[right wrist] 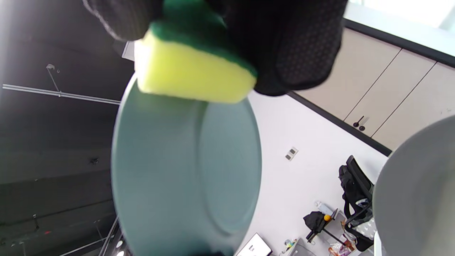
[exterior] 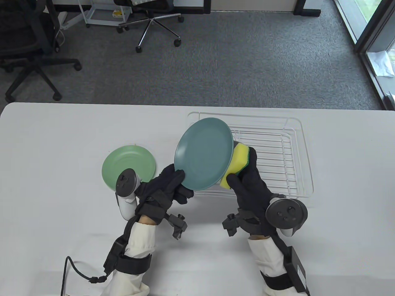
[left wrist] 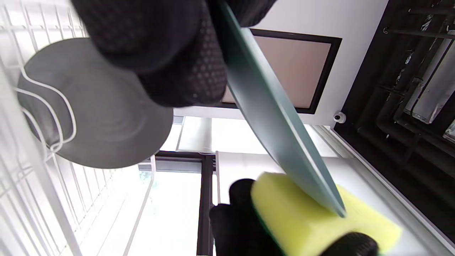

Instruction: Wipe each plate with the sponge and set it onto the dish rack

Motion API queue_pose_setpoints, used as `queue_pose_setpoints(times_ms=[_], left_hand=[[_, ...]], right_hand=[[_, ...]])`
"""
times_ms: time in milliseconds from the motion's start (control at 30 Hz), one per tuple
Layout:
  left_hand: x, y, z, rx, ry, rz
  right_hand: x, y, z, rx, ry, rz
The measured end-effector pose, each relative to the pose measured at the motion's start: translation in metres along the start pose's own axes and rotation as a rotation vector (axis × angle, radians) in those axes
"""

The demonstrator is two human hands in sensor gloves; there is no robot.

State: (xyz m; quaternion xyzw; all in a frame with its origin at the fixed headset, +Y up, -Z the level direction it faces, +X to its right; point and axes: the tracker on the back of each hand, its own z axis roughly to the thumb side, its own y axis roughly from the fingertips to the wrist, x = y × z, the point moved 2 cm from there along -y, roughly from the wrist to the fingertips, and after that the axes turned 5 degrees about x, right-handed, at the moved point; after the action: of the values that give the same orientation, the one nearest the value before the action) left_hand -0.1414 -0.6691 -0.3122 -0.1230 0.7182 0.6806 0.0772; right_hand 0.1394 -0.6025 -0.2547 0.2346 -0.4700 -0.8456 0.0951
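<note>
A teal plate (exterior: pixel 203 154) is held tilted above the table, just in front of the white wire dish rack (exterior: pixel 277 154). My left hand (exterior: pixel 180 182) pinches the plate's lower left rim. My right hand (exterior: pixel 247 172) grips a yellow sponge with a green scrub side (exterior: pixel 239 158) and presses it against the plate's far side. In the right wrist view the sponge (right wrist: pixel 192 74) sits on the underside of the teal plate (right wrist: pixel 185 177). A light green plate (exterior: pixel 128 162) lies flat on the table at the left. A grey plate (left wrist: pixel 96 113) stands in the rack.
The rack's right half shows bare wire. Beyond the table's far edge lies grey carpet with office chairs (exterior: pixel 154 18). A black cable (exterior: pixel 74 271) trails from my left forearm at the lower left.
</note>
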Motion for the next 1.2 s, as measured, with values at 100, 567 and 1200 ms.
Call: queue_pose_setpoints(times_ms=[100,567,1200], left_hand=[[0.0,-0.002,-0.004,0.018,-0.029,-0.015],[-0.012,-0.006,-0.006,0.034,-0.18,-0.062],[-0.039,-0.007,0.0,0.006,-0.276,-0.331]], right_hand=[[-0.005,0.0,-0.004,0.019,-0.041,-0.029],[-0.014,-0.008,-0.028,0.095,-0.314,0.037],[0.03,-0.014,-0.062,0.236,-0.538,0.377]])
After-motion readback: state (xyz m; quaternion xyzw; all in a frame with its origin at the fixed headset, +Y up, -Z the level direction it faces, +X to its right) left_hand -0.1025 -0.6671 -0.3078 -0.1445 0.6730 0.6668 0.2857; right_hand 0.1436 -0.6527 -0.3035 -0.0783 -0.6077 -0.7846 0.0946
